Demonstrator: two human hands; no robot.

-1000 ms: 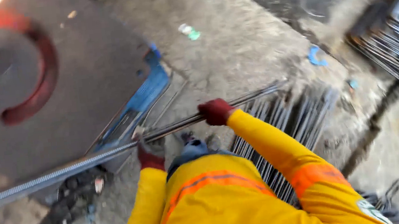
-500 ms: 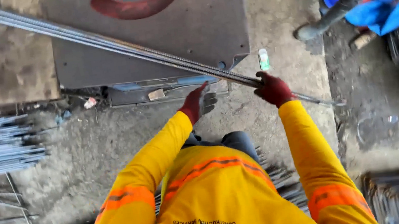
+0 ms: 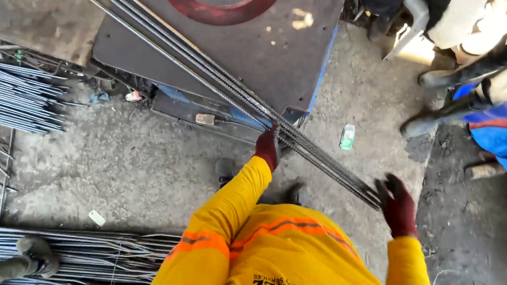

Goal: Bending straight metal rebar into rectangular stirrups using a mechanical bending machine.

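Litter first: a small green-and-white carton (image 3: 347,137) is lying on the concrete floor (image 3: 142,168) just right of the rods, and a pale scrap of card (image 3: 96,217) is sitting on the floor to the left, near the stacked rebar (image 3: 0,95). A curved red marking (image 3: 228,2) is showing on the dark steel counter (image 3: 268,45) at the top.

We are handling a bundle of rods (image 3: 248,98), long, thin, ribbed and grey, lying side by side and running diagonally from the counter top down to our right. Our left hand (image 3: 268,147), in a dark red glove, is closing its grip around the bundle just past the counter's edge. Our right hand (image 3: 397,205), gloved the same, is hanging with its grip open, fingers spread, just beside the rods' free ends; we cannot tell whether it is touching them. Another person's boots (image 3: 439,99) are standing well apart at the right.
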